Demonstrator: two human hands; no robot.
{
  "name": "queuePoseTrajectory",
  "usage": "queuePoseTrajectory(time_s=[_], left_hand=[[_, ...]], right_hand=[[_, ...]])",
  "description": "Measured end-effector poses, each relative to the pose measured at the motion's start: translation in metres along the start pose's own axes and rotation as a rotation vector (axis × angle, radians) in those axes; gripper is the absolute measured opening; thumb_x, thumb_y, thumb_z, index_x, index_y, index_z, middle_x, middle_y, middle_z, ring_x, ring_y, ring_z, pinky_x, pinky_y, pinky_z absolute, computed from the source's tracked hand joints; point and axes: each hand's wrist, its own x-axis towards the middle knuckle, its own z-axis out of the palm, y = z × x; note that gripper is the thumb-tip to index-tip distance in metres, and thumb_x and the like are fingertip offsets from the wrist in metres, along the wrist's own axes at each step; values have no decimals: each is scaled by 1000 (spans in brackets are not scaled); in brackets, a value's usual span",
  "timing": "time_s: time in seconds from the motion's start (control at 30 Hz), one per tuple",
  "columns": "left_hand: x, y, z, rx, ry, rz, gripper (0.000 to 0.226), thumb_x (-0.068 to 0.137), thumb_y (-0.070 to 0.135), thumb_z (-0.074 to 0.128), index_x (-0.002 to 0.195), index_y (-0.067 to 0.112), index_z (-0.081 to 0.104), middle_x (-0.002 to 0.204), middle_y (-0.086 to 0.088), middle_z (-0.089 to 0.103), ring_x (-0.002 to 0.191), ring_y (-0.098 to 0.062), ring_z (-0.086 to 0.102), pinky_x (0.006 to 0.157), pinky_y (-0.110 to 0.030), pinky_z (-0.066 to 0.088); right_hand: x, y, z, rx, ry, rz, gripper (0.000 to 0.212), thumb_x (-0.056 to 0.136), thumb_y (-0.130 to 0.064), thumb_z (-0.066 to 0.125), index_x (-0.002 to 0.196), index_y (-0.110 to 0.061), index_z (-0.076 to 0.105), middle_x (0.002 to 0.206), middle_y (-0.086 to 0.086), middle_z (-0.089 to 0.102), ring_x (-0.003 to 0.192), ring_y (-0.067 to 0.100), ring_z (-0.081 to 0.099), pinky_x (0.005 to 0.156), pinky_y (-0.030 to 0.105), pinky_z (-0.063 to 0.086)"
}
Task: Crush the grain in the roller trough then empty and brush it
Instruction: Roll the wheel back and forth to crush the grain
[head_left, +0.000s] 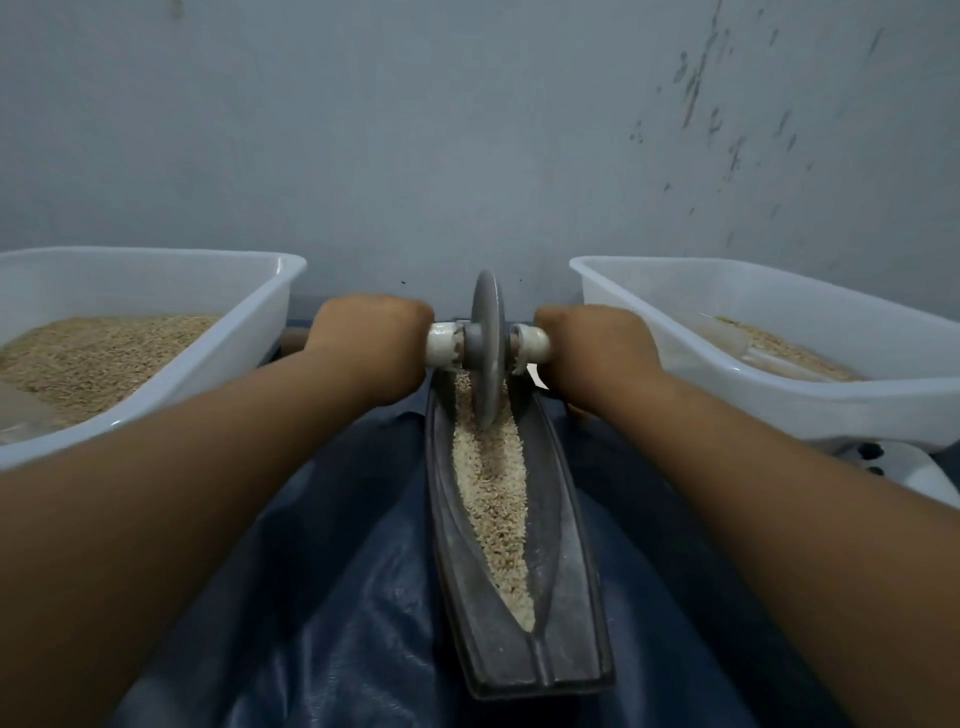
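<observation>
A long dark metal roller trough (563, 561) lies lengthwise in front of me on a blue sheet. Pale grain (493, 499) fills its groove. A grey roller wheel (487, 348) stands upright in the groove at the far end, on an axle with white sleeves. My left hand (366, 345) grips the axle handle left of the wheel. My right hand (597, 348) grips the handle on the right side. Both arms are stretched forward.
A white plastic tub (156, 395) holding grain sits at the left. Another white tub (779, 405) at the right holds grain and a clear scoop (748, 345). A grey wall stands close behind. The blue sheet (332, 597) covers the surface.
</observation>
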Motion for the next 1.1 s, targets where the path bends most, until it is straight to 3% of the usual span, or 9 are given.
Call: queuePoseTrajectory(time_s=[0.2, 0.3, 0.37, 0.47, 0.57, 0.63, 0.73, 0.87, 1.1], left_hand=[[-47, 15, -29, 38, -41, 118, 29, 82, 35, 63, 79, 31, 35, 66, 10, 36, 64, -13, 44, 64, -30, 40], [-81, 18, -47, 65, -21, 129, 39, 80, 36, 62, 67, 33, 25, 61, 12, 34, 53, -2, 32, 60, -26, 35], [-98, 17, -58, 58, -32, 112, 40, 73, 39, 65, 66, 43, 26, 59, 13, 38, 53, -2, 37, 59, -27, 41], [-107, 12, -59, 53, 73, 145, 46, 57, 40, 72, 69, 41, 28, 54, 15, 35, 49, -3, 37, 49, -24, 40], [-99, 11, -52, 32, -7, 100, 32, 70, 36, 63, 71, 38, 32, 59, 11, 45, 54, -3, 44, 54, -29, 47], [-82, 10, -40, 65, 16, 95, 34, 74, 32, 62, 66, 33, 30, 58, 10, 41, 51, -3, 38, 48, -24, 33], [-45, 4, -22, 38, -32, 43, 20, 79, 30, 62, 78, 31, 42, 65, 10, 41, 61, -14, 45, 58, -27, 36], [-7, -2, -4, 4, 35, 27, 14, 81, 22, 61, 89, 27, 51, 69, 8, 42, 68, -20, 47, 62, -31, 39], [-36, -9, -14, -90, -53, 132, 34, 74, 33, 70, 93, 31, 42, 78, 10, 46, 73, -17, 51, 64, -29, 38]], right_hand=[[-54, -3, -32, 72, -224, 13, 12, 75, -22, 58, 85, -28, 53, 69, -8, 49, 73, 22, 57, 59, 28, 40], [-94, -5, -65, 73, -319, 2, 14, 71, -26, 59, 78, -30, 48, 72, -8, 54, 71, 17, 55, 54, 27, 37], [-114, -6, -89, 57, -353, -3, 16, 70, -32, 59, 77, -33, 45, 70, -9, 56, 65, 8, 54, 52, 27, 39], [-124, -6, -107, 3, -348, -20, 20, 69, -42, 57, 80, -41, 41, 65, -11, 53, 58, 1, 47, 49, 22, 36], [-112, -8, -93, 3, -358, 8, 16, 70, -35, 58, 76, -36, 43, 68, -11, 53, 61, 4, 48, 48, 23, 31], [-90, -8, -67, 1, -313, 36, 14, 73, -28, 58, 77, -32, 45, 71, -8, 52, 65, 14, 49, 50, 26, 32], [-50, -4, -32, 0, -215, 70, 19, 75, -19, 58, 85, -31, 49, 67, -8, 44, 62, 19, 44, 56, 29, 35], [-12, 4, -11, 17, -117, 65, 31, 69, -13, 65, 70, -26, 37, 62, -9, 39, 66, 23, 47, 49, 28, 25], [-33, 3, -25, 10, -156, -20, 26, 72, -21, 66, 86, -28, 45, 66, -8, 42, 64, 20, 45, 57, 29, 34]])
